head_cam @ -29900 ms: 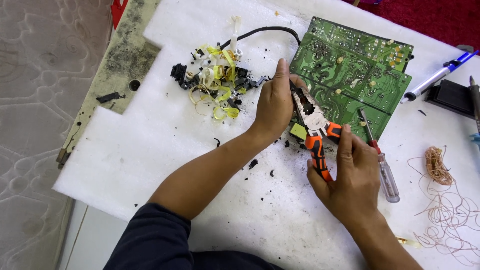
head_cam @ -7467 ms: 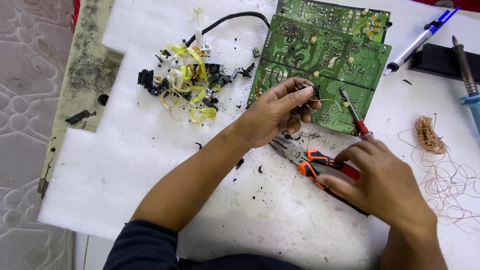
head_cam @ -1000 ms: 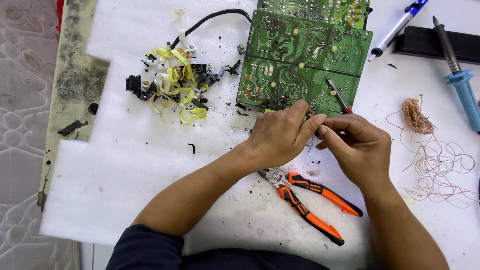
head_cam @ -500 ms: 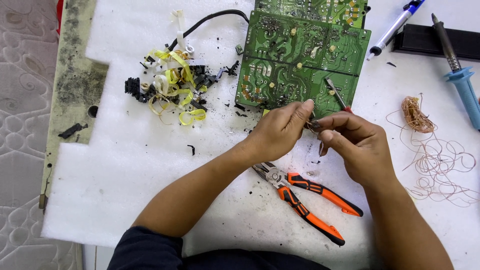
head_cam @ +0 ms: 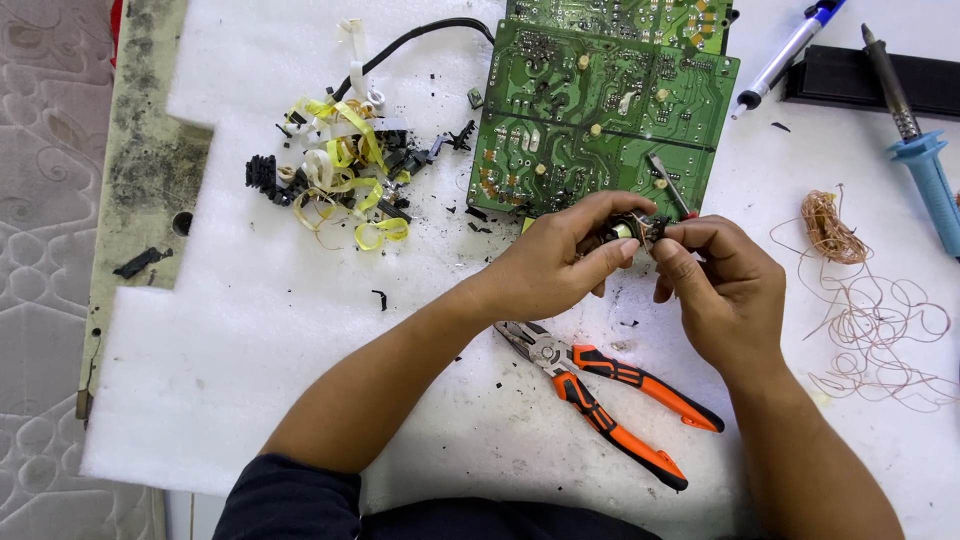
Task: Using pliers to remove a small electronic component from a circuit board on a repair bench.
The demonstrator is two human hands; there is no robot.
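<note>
Far out to the left of the left hand [head_cam: 560, 265]: a dirty grey board [head_cam: 150, 170] alongside the white foam sheet [head_cam: 250, 330]. Up and left of that hand: a heap of yellow and white tape strips [head_cam: 340, 165] mixed with black plastic scraps, a black cable [head_cam: 415, 40] curling away from it.

Left hand curled, thumb and forefinger pinched on a small dark component [head_cam: 632, 230] with a bit of coppery winding, held just above the foam. Component caught between both hands, directly below the near edge of the green circuit board [head_cam: 600, 110]. Board lying flat, just beyond the fingertips, solder side up.

Right hand [head_cam: 725, 290] closed in likewise, fingertips pressed to the same component from the other side, knuckles touching those of the left. Exact grip of the right fingers partly hidden; cannot tell which ones bear on it.

Below both hands, near the wrists: orange-and-black pliers [head_cam: 610, 395] lying on the foam, jaws closed, pointing up-left.

Just above the right hand: a small screwdriver tip [head_cam: 668, 185] resting on the board's edge. To the right of the right hand: a tangle of loose copper wire [head_cam: 865, 300]. Further up and right: a blue-handled soldering iron [head_cam: 915, 150], a black flat case [head_cam: 850, 75], a blue-and-white pen [head_cam: 790, 50].
</note>
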